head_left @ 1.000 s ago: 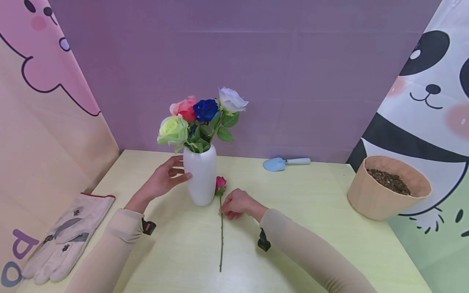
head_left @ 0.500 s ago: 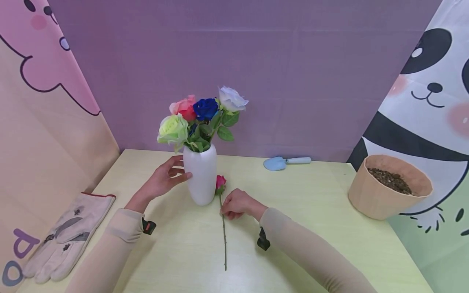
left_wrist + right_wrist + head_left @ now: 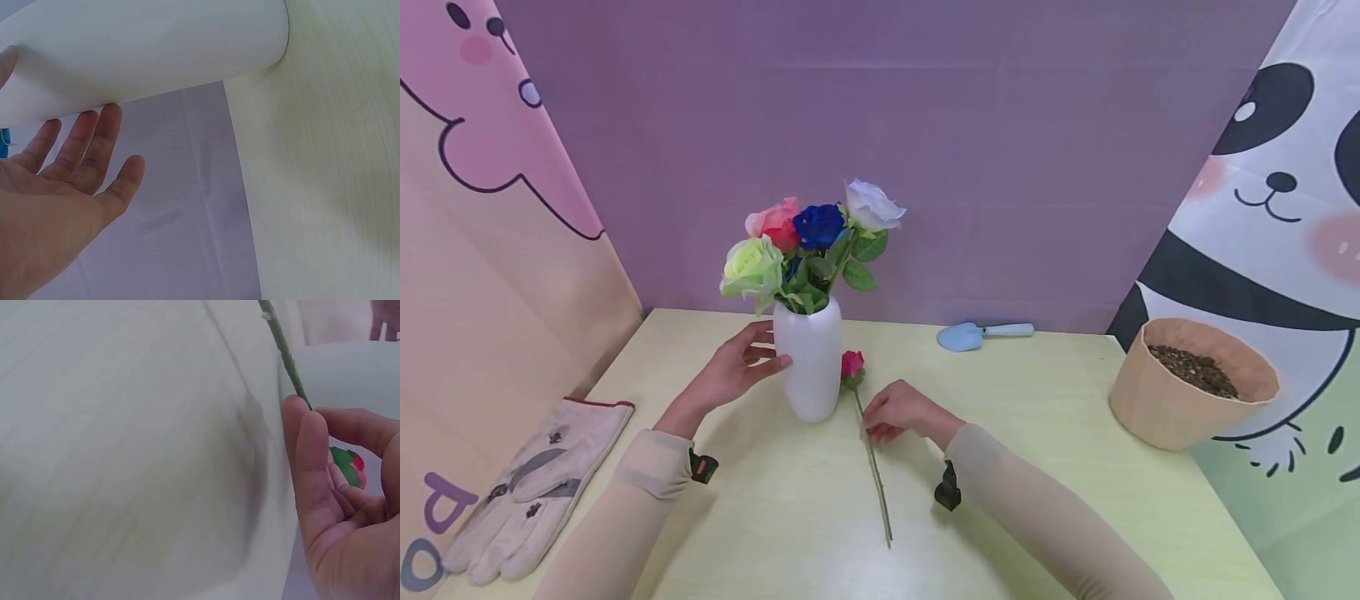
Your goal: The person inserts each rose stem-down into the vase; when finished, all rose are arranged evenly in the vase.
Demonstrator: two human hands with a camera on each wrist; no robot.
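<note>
A white vase (image 3: 808,367) holding several coloured roses (image 3: 808,237) stands on the pale yellow table (image 3: 1037,467). My left hand (image 3: 730,373) rests against the vase's left side with straight fingers. In the left wrist view the fingertips (image 3: 112,112) touch the vase wall (image 3: 156,50). My right hand (image 3: 898,411) pinches the thin green stem (image 3: 877,492) of a single pink rosebud (image 3: 852,364), which lies just right of the vase. The right wrist view shows the fingers (image 3: 312,456) curled round the stem (image 3: 284,350), with the rosebud (image 3: 350,469) beyond them.
A pair of work gloves (image 3: 527,492) lies at the table's left edge. A light blue trowel (image 3: 981,333) rests at the back by the purple backdrop. A tan pot of soil (image 3: 1191,383) stands at the right, before a panda panel.
My right hand has shifted slightly right with the stem. The stem's lower end has swung to the right, so the rose now lies slanted. The left hand stays on the vase.
</note>
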